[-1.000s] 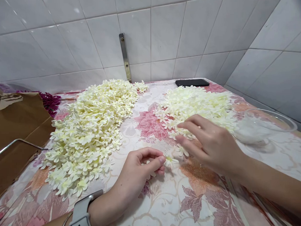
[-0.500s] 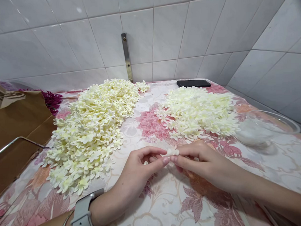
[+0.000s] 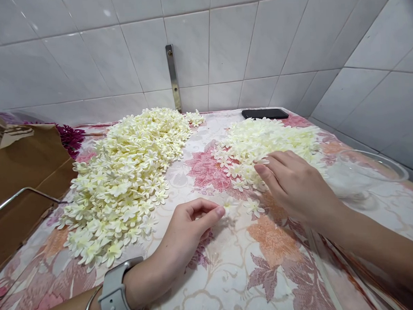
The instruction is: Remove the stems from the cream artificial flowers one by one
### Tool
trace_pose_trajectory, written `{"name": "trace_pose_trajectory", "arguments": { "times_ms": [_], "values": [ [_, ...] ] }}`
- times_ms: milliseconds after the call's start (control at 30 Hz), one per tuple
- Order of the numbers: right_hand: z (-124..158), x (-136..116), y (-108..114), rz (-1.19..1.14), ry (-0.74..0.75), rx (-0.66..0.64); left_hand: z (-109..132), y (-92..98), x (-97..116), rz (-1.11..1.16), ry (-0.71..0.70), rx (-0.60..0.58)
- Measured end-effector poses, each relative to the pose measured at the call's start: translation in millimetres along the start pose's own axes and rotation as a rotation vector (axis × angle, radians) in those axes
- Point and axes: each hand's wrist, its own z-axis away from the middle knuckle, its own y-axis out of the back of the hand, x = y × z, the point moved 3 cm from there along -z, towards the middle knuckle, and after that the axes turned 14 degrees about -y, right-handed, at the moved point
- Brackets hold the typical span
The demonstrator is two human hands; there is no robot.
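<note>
My left hand (image 3: pixel 192 230) pinches a small white artificial flower (image 3: pixel 227 205) between thumb and fingertips, just above the tablecloth. My right hand (image 3: pixel 292 183) is over the front edge of the right-hand heap of white flowers (image 3: pixel 270 134). Its thumb and fingers come together at the heap; what lies between them is too small to make out. One loose flower (image 3: pixel 253 207) lies on the cloth between my hands. A larger heap of creamy yellow-centred flowers (image 3: pixel 132 175) spreads out left of my left hand.
Beyond my right hand stands a clear plastic bowl (image 3: pixel 351 179) with whitish contents. A black phone (image 3: pixel 265 114) lies near the tiled wall (image 3: pixel 230 45). At left are a brown paper bag (image 3: pixel 34 165), a metal rod (image 3: pixel 28 189) and purple flowers (image 3: pixel 70 138). The table has a floral cloth (image 3: pixel 211 286).
My hands have parted. The right hand has moved up and right from the left fingertips to the right-hand heap. A loose flower now shows on the cloth where the right hand was.
</note>
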Motion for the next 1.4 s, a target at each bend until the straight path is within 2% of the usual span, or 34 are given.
{"name": "trace_pose_trajectory", "arguments": {
  "times_ms": [67,167,367,600,700,800,867,1033,1133,1200,1267,1333,1400],
  "values": [
    [1.9,-2.0,1.4,0.099,0.093,0.134,-0.2,-0.2,0.9,0.005,0.001,-0.002],
    [5.6,-3.1,3.6,0.163,0.168,0.209,-0.7,-0.5,1.9,0.007,0.001,0.003],
    [1.7,3.7,5.7,0.282,0.165,0.216,-1.5,-1.5,1.0,0.003,-0.003,-0.002],
    [-2.1,4.9,6.9,0.043,0.117,0.185,-0.9,-1.1,1.3,-0.017,0.004,-0.001],
    [-6.2,7.5,7.0,-0.104,0.07,0.099,-0.3,-1.0,1.9,-0.008,0.004,0.003],
    [-10.1,10.4,4.0,-0.311,-0.041,-0.119,0.0,-1.0,2.0,-0.001,0.011,-0.004],
    [-10.5,10.9,1.1,-0.352,-0.071,-0.2,0.0,-1.0,2.1,0.0,0.008,-0.013],
    [-6.5,9.2,-6.0,-0.196,0.059,-0.165,0.9,-0.8,2.5,0.004,0.002,0.007],
    [-3.9,7.7,-2.4,-0.154,0.145,-0.109,1.5,-1.3,2.9,-0.001,0.006,0.009],
    [-1.7,5.8,1.4,-0.141,0.25,-0.172,1.1,-1.5,3.5,-0.021,0.005,0.004],
    [0.8,5.4,4.0,-0.134,0.333,-0.302,0.0,-0.9,4.4,-0.029,0.004,0.01],
    [2.8,7.1,5.5,-0.124,0.357,-0.405,-1.4,0.8,6.1,-0.024,0.0,0.051],
    [4.2,9.1,5.3,-0.108,0.358,-0.447,-2.9,3.6,8.7,-0.015,-0.027,0.112]
  ]
}}
